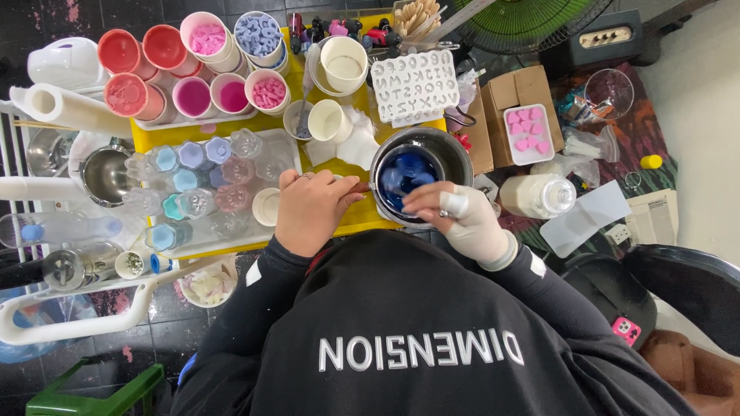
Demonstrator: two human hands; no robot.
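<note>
L hand (310,209) closed on a thin stick; gloved R hand (462,219) curled on pot (455,154) rim w/ blue wax (405,173) between.

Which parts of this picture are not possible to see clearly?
Head view:
- Left hand: its grip on the thin tool is hidden by its own back.
- Right hand: fingertips hidden behind the metal pot rim.
- Blue liquid: depth unclear.
- Lap: hidden by the black shirt.
</note>
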